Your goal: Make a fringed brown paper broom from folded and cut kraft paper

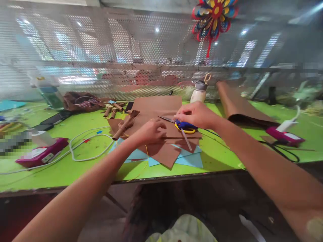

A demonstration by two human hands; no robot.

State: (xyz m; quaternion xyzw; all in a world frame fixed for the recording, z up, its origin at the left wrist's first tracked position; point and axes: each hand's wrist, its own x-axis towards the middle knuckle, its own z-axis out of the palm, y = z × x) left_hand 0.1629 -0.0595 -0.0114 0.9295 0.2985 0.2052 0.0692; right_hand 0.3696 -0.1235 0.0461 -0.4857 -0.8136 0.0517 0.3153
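My left hand [152, 130] is over the brown paper sheets [157, 104], its fingers curled in; whatever they may hold is too small to make out. A thin yellow string [147, 153] hangs just below that wrist. My right hand [195, 112] has its fingers pressed together above a pair of scissors [185, 126] with blue and yellow handles. I cannot tell what is in its fingertips. The scissors lie on the brown paper, blades toward my left hand. Beside their handles rests a clear, thin stick [187, 140]. Light blue paper [190, 159] shows underneath.
Rolled brown paper pieces [124, 125] lie left of the sheets. A white cable [73, 153] loops near a purple power strip [42, 153]; another purple strip [285, 136] is at right. A bottle [199, 92] and a large folded brown sheet [242, 104] stand behind.
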